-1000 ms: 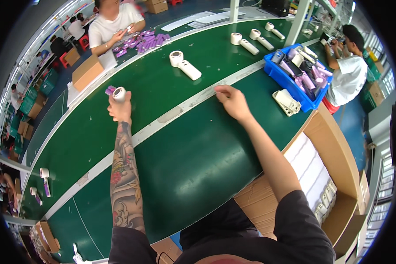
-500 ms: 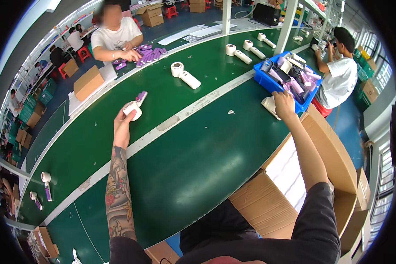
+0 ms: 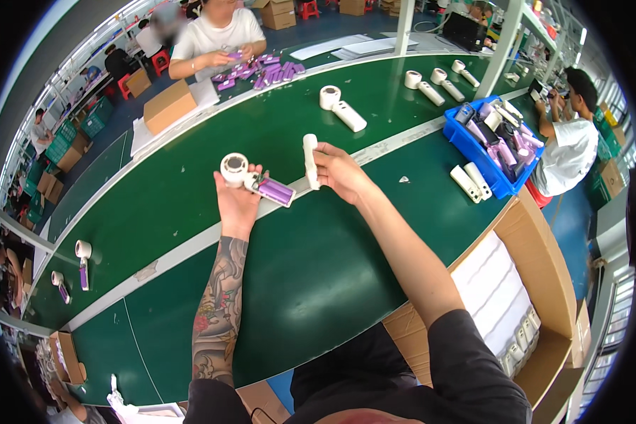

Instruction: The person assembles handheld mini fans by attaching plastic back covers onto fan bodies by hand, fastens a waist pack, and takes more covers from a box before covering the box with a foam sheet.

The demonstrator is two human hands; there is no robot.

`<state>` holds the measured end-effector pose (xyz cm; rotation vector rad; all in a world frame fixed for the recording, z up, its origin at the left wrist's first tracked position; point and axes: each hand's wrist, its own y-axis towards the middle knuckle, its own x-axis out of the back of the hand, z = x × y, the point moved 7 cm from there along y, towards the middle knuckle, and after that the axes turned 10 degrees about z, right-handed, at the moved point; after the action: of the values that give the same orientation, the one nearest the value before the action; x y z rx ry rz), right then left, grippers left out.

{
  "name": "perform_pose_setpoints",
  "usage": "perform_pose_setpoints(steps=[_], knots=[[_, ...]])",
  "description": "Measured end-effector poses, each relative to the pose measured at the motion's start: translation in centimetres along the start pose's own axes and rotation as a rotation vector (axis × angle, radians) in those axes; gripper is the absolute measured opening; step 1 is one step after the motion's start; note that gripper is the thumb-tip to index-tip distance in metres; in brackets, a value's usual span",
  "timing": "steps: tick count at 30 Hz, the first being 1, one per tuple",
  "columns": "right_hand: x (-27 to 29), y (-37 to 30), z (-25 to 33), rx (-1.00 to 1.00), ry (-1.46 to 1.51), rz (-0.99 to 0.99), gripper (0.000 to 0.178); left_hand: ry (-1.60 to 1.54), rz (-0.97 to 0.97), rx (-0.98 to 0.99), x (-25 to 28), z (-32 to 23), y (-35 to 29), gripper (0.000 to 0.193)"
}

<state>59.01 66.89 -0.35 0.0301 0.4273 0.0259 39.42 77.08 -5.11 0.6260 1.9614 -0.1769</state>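
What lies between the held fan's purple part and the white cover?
Nothing: the head view shows bare space from purple part to white cover, with pale strip and green surface behind.

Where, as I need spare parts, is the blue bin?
In the head view, the blue bin is at upper right on the green table, beside two white covers, right of the right hand.

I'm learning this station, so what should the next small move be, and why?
Probably bring the white cover in the right hand over to the white fan in the left hand: a purple pack lies exposed along the fan's handle, and the cover is apart from it.
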Motion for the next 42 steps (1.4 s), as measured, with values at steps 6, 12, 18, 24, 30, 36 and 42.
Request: perform_pose_setpoints(steps=[6,12,18,24,30,36,42], knots=[[0.1,0.4,-4.5,0.056,0.255,-0.115,0.035,0.129,0.125,0.02,-1.9,0.3,-0.8,0.063],[-1.5,-0.8,-3.2,0.083,0.212,-0.136,0.043,0.221,0.146,-0.002,-0.8,0.3,-0.6,0.059],[-3.0,-0.6,-3.2,0.093,0.172,-0.128,0.039,0.222,0.16,0.014,-1.0,0.2,-0.7,0.053],[-6.8,-1.8,-2.1,0.42,-0.994,-0.059,0.043,0.168,0.187,0.014,-1.2,-0.1,-1.3,0.045],[-8.8,-2.3,-3.1,0.43,-1.349,-0.043,0.047,0.358,0.24,-0.013,-1.3,-0.2,-1.4,0.047],[-7.8,-1.8,-3.0,0.424,-1.164,-0.035,0.042,0.382,0.281,0.029,-1.3,0.1,-1.4,0.051],[-6.2,-1.3,-3.8,0.015,-0.797,-0.003,0.037,0.582,0.383,0.035,-3.6,0.4,-1.9,0.052]])
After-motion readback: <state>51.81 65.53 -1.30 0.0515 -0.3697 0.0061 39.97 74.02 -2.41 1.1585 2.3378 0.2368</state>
